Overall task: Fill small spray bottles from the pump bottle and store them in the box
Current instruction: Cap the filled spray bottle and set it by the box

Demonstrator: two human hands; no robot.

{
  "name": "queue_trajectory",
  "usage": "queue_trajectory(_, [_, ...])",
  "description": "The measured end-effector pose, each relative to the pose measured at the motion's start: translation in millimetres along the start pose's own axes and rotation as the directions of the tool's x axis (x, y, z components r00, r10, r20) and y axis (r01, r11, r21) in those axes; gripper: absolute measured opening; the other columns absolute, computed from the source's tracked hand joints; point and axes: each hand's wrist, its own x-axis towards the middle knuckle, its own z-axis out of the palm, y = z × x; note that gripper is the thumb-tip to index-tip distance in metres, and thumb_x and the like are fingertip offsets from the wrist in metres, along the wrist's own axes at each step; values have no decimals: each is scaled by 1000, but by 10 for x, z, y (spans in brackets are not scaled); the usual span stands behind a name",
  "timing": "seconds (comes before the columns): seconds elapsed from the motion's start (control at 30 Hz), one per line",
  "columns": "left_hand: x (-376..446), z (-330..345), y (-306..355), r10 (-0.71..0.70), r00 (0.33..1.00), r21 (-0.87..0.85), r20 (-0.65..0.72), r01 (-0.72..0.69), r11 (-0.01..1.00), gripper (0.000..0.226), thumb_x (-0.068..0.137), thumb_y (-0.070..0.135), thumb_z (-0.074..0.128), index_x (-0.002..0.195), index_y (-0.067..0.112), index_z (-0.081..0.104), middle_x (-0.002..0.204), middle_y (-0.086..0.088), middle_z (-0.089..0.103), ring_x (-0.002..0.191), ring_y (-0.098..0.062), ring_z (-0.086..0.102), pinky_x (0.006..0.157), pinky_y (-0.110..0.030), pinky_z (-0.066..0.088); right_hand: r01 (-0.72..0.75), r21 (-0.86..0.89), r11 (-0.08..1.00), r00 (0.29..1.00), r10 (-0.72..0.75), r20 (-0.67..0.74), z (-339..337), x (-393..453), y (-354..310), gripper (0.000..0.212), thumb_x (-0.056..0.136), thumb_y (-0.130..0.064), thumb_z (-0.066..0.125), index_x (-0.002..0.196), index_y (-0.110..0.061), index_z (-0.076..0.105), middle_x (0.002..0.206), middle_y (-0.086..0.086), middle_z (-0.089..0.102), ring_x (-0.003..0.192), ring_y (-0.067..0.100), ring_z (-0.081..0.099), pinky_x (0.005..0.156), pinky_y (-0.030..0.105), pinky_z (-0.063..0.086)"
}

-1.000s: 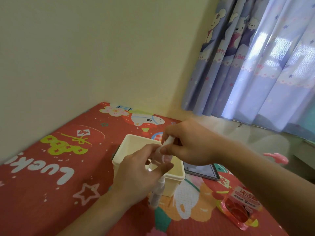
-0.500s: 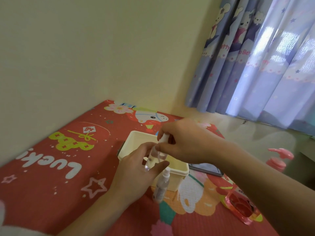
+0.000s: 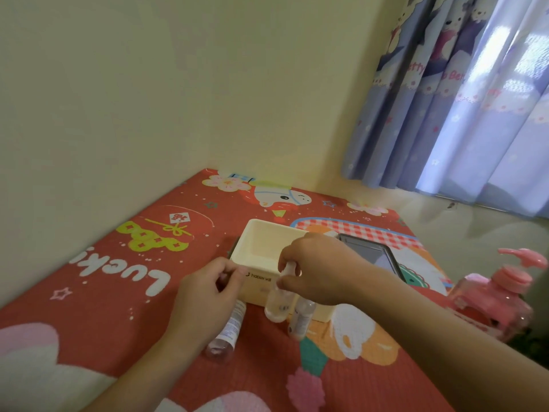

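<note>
Three spray bottles, one box, one pump bottle, two hands.

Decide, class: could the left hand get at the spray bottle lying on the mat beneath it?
Probably yes: the left hand hovers directly above the lying spray bottle, nothing lies between them, and its curled fingers seem to hold nothing.

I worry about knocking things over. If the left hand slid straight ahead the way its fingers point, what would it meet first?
Probably the front wall of the cream box: the left hand sits just short of it, though depth is unclear.
</note>
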Motion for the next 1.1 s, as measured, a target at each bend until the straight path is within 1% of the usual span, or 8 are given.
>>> queue_trajectory(0.1, [-9, -11, -126, -62, 998, 56, 0, 62, 997, 34, 97, 36, 59, 67, 20, 60, 60, 1, 63, 57, -16, 59, 56, -42, 49, -4, 7, 1000, 1000, 4, 15, 87, 23, -27, 31, 89, -50, 60, 112, -30, 68, 101, -7, 66, 95, 16, 57, 81, 37, 54])
queue_trajectory(0.27, [-20, 13, -308, -132, 991, 160, 36, 125, 979, 43, 98, 43, 51, 66, 15, 60, 56, -6, 62, 51, -18, 59, 58, -49, 51, -10, -13, 1000, 1000, 10, 20, 224, 53, -45, 31, 89, -50, 60, 111, -29, 67, 100, -4, 66, 96, 18, 55, 79, 37, 51])
queue_trajectory(0.43, [-53, 30, -394, -167, 986, 243, 29, 155, 958, 36, 93, 43, 62, 66, 21, 56, 50, 6, 57, 48, -6, 54, 49, -30, 41, -31, -22, 999, 999, 32, 21, 322, 92, -54, 33, 88, -54, 60, 107, -28, 68, 98, -3, 67, 96, 19, 56, 80, 38, 50])
queue_trajectory(0.63, [-96, 67, -438, -171, 982, 314, 80, 138, 939, 34, 85, 60, 64, 77, 29, 51, 67, 9, 57, 67, -6, 56, 56, -29, 40, -27, -72, 997, 999, 28, 17, 398, 129, -38, 34, 88, -52, 61, 111, -29, 68, 101, -2, 68, 97, 21, 56, 74, 34, 42])
queue_trajectory(0.73, [-113, 94, -447, -185, 975, 348, 125, 132, 928, 38, 84, 66, 59, 82, 30, 48, 71, 9, 59, 77, -10, 57, 64, -33, 45, -15, -93, 996, 1000, 16, 9, 424, 132, -27, 32, 89, -50, 61, 112, -28, 68, 103, -2, 68, 99, 22, 55, 73, 34, 39])
queue_trajectory(0.93, [-149, 118, -431, -224, 957, 428, 187, 126, 895, 42, 86, 70, 54, 93, 28, 51, 71, 6, 62, 70, 2, 52, 59, -30, 42, -18, -104, 994, 1000, 19, 10, 450, 129, -30, 33, 91, -48, 60, 113, -24, 69, 104, 0, 67, 100, 24, 54, 76, 34, 42])
queue_trajectory(1.0, [-144, 128, -433, -236, 953, 447, 189, 130, 885, 44, 85, 71, 53, 91, 28, 54, 73, 6, 63, 69, 0, 54, 62, -31, 45, -17, -102, 995, 1000, 18, 8, 454, 129, -29, 32, 91, -45, 58, 113, -24, 69, 104, 1, 67, 101, 24, 54, 77, 35, 44])
queue_trajectory(1.1, [-129, 144, -444, -272, 938, 488, 213, 139, 862, 48, 84, 73, 51, 82, 25, 54, 69, 6, 63, 64, -6, 60, 57, -30, 44, -7, -113, 994, 1000, 8, 6, 461, 123, -37, 32, 92, -43, 57, 116, -23, 67, 105, 1, 66, 101, 24, 53, 76, 34, 42])
